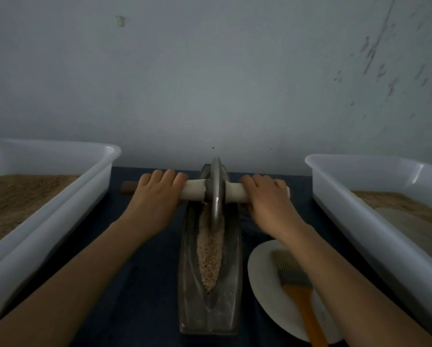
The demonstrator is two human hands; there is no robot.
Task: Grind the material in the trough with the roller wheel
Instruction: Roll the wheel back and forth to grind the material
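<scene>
The left hand (157,194) curls over the wooden axle handle (193,192) left of the grey metal roller wheel (216,191), whose crossbar runs side to side. The wheel stands upright at the far end of the long, boat-shaped metal trough (210,309), which points away from the person and holds coarse tan material (210,256). The right hand (267,199) grips the handle just right of the wheel.

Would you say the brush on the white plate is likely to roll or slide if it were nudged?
The brush looks flat-handled, so it probably won't roll. Lying loose on the smooth white plate, it could slide easily. Its handle overhangs the plate's near rim, so a nudge there might tip it off.
</scene>
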